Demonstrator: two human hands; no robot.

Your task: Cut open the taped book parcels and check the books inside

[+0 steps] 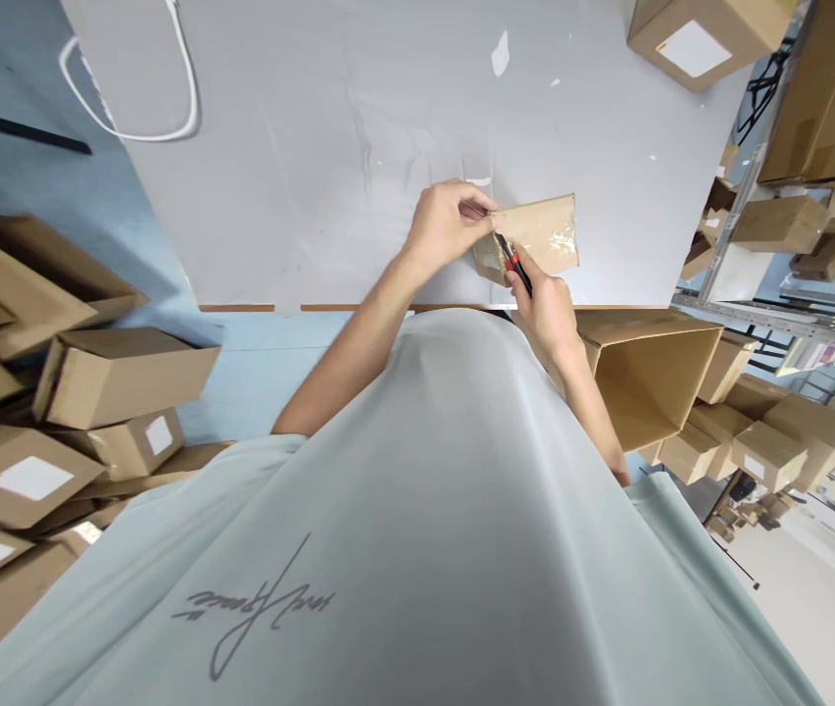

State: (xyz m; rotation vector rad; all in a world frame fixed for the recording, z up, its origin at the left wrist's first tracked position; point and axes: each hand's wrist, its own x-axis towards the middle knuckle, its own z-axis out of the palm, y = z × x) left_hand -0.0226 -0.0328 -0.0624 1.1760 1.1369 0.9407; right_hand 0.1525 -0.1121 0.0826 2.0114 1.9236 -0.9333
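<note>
A small brown cardboard box (539,221) with shiny clear tape on it lies near the front edge of the white table. My right hand (546,309) is closed round a red and black utility knife (515,267), its tip against the taped left end of the box. At the box's upper left corner, my left hand (451,221) pinches the edge with thumb and fingers. Whether a bit of tape is also between those fingertips is too small to tell.
A larger carton (708,44) with a white label stands at the table's far right. A white cable (186,98) loops over the left edge. Below the table's right side is an open box (649,382). Cartons (130,378) pile up on the left; shelving (741,245) stands right.
</note>
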